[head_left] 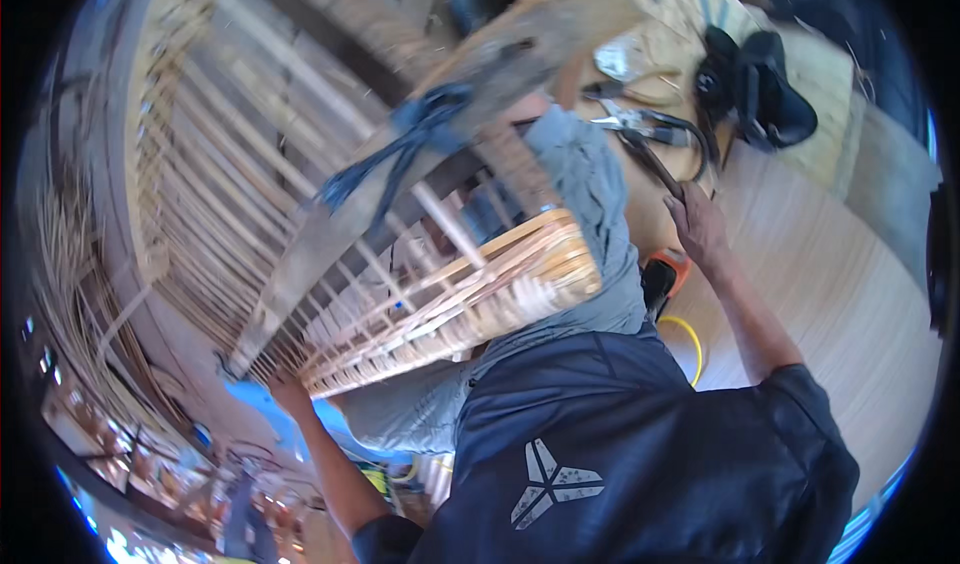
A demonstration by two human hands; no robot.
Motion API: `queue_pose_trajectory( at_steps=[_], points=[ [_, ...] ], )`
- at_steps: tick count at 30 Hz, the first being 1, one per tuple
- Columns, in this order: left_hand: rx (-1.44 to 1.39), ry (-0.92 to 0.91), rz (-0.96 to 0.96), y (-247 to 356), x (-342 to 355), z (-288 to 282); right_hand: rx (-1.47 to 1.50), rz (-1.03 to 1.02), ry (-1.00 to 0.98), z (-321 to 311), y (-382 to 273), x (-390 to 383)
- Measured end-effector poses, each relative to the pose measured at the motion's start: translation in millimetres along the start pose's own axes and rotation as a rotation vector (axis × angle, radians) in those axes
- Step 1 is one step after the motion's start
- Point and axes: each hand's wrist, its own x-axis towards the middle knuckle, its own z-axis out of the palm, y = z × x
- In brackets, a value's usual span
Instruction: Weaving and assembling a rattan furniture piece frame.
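Across my lap lies a woven rattan frame with many thin parallel rods and a thick wrapped edge. At its lower left corner my left hand is closed around the edge, its fingertips partly hidden by the weave. A wooden board crosses over the rods, with a dark blue cloth strip knotted around it. On the right, my right hand is closed on the dark handle of a tool over the worktable. The kind of tool is unclear.
Pliers with yellowish handles and a black object lie on the worktable. An orange and black tape measure is beside my leg, near a yellow loop. Loose rattan strips are piled at the far left.
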Motion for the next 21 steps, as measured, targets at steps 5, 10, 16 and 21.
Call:
queue_pose_trajectory(
  at_steps=[5, 10, 16, 21],
  points=[
    [-0.013, 0.104, 0.018, -21, 1, 13, -0.142, -0.319, 0.235, -11, -41, -4],
    [-0.088, 0.182, -0.037, -29, 1, 23, 0.135, -0.821, 0.082, -74, -200, 3],
    [-0.067, 0.148, -0.108, -7, -1, 15, -0.288, -0.892, -0.262, -60, -290, -2],
    [-0.087, 0.112, -0.166, 7, -4, 5, -0.456, -0.870, -0.341, -50, -306, -7]
  ],
)
